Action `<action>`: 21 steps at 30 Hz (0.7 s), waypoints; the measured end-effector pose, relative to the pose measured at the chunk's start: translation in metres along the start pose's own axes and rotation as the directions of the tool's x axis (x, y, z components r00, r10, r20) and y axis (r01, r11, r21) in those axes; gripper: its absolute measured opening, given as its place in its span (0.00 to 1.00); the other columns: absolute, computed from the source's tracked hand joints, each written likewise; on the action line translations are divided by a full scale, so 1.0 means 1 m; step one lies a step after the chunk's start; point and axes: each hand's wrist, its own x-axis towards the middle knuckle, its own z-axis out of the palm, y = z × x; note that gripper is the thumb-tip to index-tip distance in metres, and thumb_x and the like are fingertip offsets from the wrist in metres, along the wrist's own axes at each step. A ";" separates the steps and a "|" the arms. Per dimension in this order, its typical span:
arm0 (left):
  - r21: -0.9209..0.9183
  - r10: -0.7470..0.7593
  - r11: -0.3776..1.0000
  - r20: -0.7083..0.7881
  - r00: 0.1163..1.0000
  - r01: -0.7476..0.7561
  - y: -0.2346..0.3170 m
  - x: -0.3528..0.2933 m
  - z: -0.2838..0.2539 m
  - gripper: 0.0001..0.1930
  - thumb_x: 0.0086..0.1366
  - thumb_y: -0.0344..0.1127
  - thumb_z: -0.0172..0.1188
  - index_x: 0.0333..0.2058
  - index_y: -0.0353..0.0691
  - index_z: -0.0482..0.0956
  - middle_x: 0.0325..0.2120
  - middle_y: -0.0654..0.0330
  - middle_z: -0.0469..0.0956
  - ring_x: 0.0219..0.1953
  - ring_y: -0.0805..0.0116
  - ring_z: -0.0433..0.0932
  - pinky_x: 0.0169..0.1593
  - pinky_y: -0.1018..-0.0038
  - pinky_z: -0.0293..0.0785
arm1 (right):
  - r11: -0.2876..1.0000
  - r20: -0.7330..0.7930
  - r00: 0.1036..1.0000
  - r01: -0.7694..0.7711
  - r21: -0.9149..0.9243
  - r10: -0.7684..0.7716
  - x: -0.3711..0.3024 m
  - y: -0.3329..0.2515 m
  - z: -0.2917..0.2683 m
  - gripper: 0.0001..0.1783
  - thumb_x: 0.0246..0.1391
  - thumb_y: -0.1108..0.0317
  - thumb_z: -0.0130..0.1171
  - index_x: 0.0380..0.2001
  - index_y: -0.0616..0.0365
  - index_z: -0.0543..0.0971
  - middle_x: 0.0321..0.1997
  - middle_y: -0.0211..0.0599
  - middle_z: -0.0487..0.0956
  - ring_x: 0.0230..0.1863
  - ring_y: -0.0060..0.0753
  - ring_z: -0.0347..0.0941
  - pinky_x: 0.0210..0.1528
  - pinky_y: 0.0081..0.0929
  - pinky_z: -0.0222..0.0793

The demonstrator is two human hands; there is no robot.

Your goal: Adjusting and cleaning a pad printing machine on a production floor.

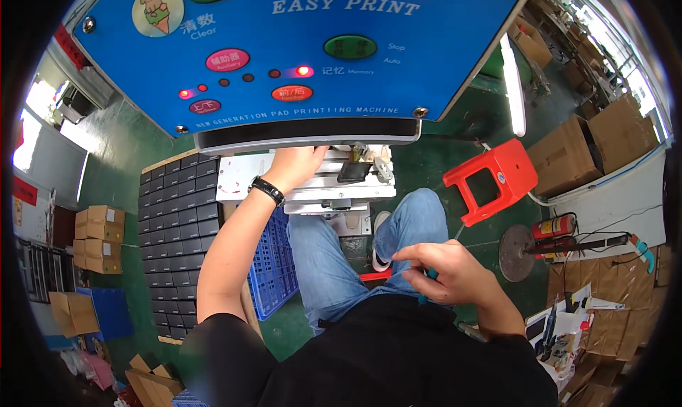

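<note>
My left hand (295, 167), with a black watch (266, 190) on its wrist, reaches to the pad printing machine. Its fingers go under the dark lower edge of the blue control panel (284, 66) and are mostly hidden, so what they touch does not show. Beside the fingertips, on the silver machine base (334, 192), sit a black block (354, 172) and small metal fittings (383, 167). My right hand (447, 268) is closed in front of my right thigh. Between its fingers is a thin tool with a teal handle (432, 273); its exact kind is mostly covered.
Rows of black boxes (177, 229) are stacked at the left, next to a blue plastic crate (273, 265). A red stool (508, 169) stands to the right. Beyond it are cardboard boxes (565, 155), a fire extinguisher (554, 226) and a round metal plate (515, 253).
</note>
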 end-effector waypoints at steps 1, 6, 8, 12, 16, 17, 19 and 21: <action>0.001 0.013 1.000 0.003 1.000 -0.013 0.000 0.002 0.001 0.15 0.75 0.36 0.64 0.56 0.37 0.85 0.50 0.43 0.87 0.52 0.38 0.84 0.55 0.50 0.81 | 1.000 0.005 1.000 -0.007 0.001 0.007 -0.001 0.000 0.001 0.15 0.62 0.75 0.72 0.51 0.60 0.85 0.37 0.42 0.89 0.35 0.42 0.90 0.36 0.35 0.85; 0.042 -0.014 0.999 0.020 1.000 0.014 0.002 0.002 0.002 0.14 0.74 0.37 0.65 0.53 0.38 0.87 0.46 0.45 0.88 0.49 0.39 0.86 0.52 0.50 0.82 | 0.999 0.010 0.999 -0.047 0.010 0.047 -0.006 0.002 0.001 0.15 0.62 0.74 0.71 0.52 0.59 0.84 0.37 0.42 0.89 0.36 0.42 0.90 0.37 0.35 0.85; 0.025 -0.067 0.998 0.044 0.997 0.066 0.001 0.003 0.003 0.14 0.73 0.37 0.65 0.52 0.38 0.87 0.44 0.45 0.88 0.46 0.39 0.86 0.50 0.50 0.82 | 0.998 0.016 0.998 -0.068 0.012 0.067 -0.008 0.004 0.001 0.15 0.62 0.73 0.71 0.52 0.59 0.84 0.37 0.42 0.89 0.36 0.42 0.90 0.37 0.35 0.85; 0.019 -0.014 1.000 -0.035 0.999 0.014 -0.002 0.002 0.011 0.14 0.71 0.37 0.65 0.51 0.39 0.87 0.41 0.45 0.88 0.41 0.39 0.86 0.45 0.49 0.83 | 0.998 0.026 0.997 -0.070 0.002 0.070 -0.009 0.007 0.004 0.15 0.63 0.73 0.71 0.52 0.59 0.85 0.37 0.42 0.89 0.36 0.42 0.91 0.37 0.35 0.85; 0.025 0.108 0.994 -0.142 0.984 -0.105 -0.004 0.003 0.016 0.14 0.70 0.37 0.65 0.49 0.38 0.87 0.38 0.44 0.88 0.39 0.39 0.86 0.43 0.49 0.82 | 0.999 -0.005 0.999 -0.046 -0.002 0.046 -0.007 0.007 0.007 0.15 0.62 0.73 0.72 0.52 0.59 0.85 0.36 0.41 0.89 0.34 0.42 0.90 0.36 0.36 0.84; 0.012 0.085 0.996 -0.112 0.990 -0.084 -0.005 0.003 0.016 0.13 0.70 0.37 0.65 0.48 0.38 0.87 0.37 0.44 0.88 0.39 0.39 0.87 0.43 0.48 0.82 | 0.999 -0.006 0.999 -0.039 -0.007 0.039 -0.006 0.007 0.007 0.15 0.62 0.73 0.72 0.52 0.59 0.85 0.36 0.41 0.89 0.33 0.42 0.89 0.36 0.36 0.84; -0.015 0.020 1.000 -0.063 0.998 -0.021 -0.007 0.005 0.012 0.11 0.70 0.37 0.64 0.45 0.37 0.88 0.35 0.44 0.88 0.38 0.39 0.87 0.43 0.48 0.82 | 0.998 0.004 0.998 -0.063 -0.003 0.063 -0.006 0.005 0.007 0.15 0.62 0.74 0.72 0.51 0.59 0.85 0.34 0.41 0.88 0.31 0.42 0.88 0.35 0.36 0.83; 0.003 -0.065 0.998 0.077 0.995 0.065 -0.010 0.006 0.006 0.12 0.70 0.41 0.64 0.40 0.39 0.89 0.33 0.47 0.89 0.36 0.41 0.87 0.42 0.51 0.82 | 0.997 0.021 0.997 -0.079 -0.009 0.079 -0.006 0.005 0.006 0.15 0.61 0.74 0.72 0.51 0.59 0.85 0.33 0.40 0.87 0.30 0.42 0.87 0.35 0.36 0.82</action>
